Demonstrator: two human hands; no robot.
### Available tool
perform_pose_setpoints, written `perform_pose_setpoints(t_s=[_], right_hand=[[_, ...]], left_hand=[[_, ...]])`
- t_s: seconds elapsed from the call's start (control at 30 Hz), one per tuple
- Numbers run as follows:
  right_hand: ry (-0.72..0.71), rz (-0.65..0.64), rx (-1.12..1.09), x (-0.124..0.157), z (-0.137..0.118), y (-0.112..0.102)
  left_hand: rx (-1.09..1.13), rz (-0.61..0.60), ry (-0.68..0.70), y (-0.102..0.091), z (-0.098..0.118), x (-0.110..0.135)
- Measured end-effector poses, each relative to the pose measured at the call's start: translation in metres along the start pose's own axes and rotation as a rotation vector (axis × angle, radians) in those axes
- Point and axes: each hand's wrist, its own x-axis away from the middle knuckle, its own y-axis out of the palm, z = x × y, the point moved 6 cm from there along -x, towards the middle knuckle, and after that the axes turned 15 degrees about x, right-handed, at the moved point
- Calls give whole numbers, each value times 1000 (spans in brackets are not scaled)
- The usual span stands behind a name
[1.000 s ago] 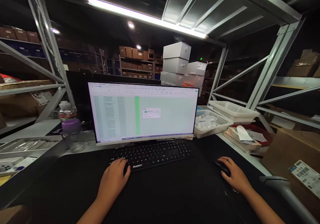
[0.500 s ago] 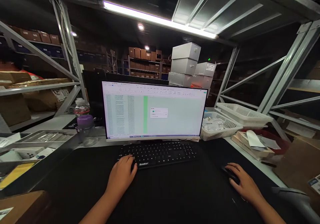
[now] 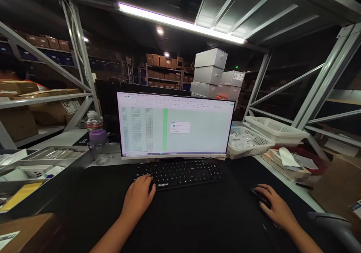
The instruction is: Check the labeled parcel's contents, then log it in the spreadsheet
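My left hand [image 3: 138, 196] rests with its fingers on the left end of a black keyboard [image 3: 180, 173]. My right hand [image 3: 275, 204] lies over a black mouse [image 3: 260, 197] on the dark desk mat [image 3: 197, 219]. Behind the keyboard stands a wide monitor [image 3: 175, 125] showing a spreadsheet with one green column and a small dialog box in the middle.
A purple-capped bottle [image 3: 97, 144] stands left of the monitor, beside grey trays [image 3: 42, 162] of small items. White mesh baskets [image 3: 248, 142] and flat packets [image 3: 284, 160] sit at the right. A grey scanner handle [image 3: 332, 223] lies at the lower right. Metal shelving frames surround the desk.
The view has shifted to the left and slightly down, so the monitor and keyboard sit further right in the picture. Both hands keep their places on keyboard and mouse.
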Motion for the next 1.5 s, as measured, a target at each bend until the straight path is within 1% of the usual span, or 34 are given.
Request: perform_pose_setpoints(t_s=[0.17,0.33,0.73,0.8,0.97,1.03,1.17,1.23,1.33,1.43,1.5], right_hand=[[-6,26,6,-1,-2,-3],[-4,23,9,-1,-5,-5],[-1,46,9,-1,1,-2],[6,35,8,-2,4,0],[7,-50,9,-6,13,8],[8,-32,9,-6,13,8],[9,72,2,-3,6,5],[13,93,-1,-3,4,4],[15,84,-8,-4,3,2],[17,26,0,-6,3,0],[35,15,24,-5,1,-3]], left_hand=[[-12,-12,4,0,1,0],[-9,10,16,2,-1,0],[-28,67,71,5,-5,0],[-29,64,68,5,-5,0],[-36,34,49,5,-4,0],[-36,36,51,5,-3,0],[-48,16,40,7,-4,-1],[-54,3,35,7,-4,-1],[-56,-11,29,5,-3,-2],[-63,-28,18,4,-2,-2],[-70,-32,20,4,-2,-3]])
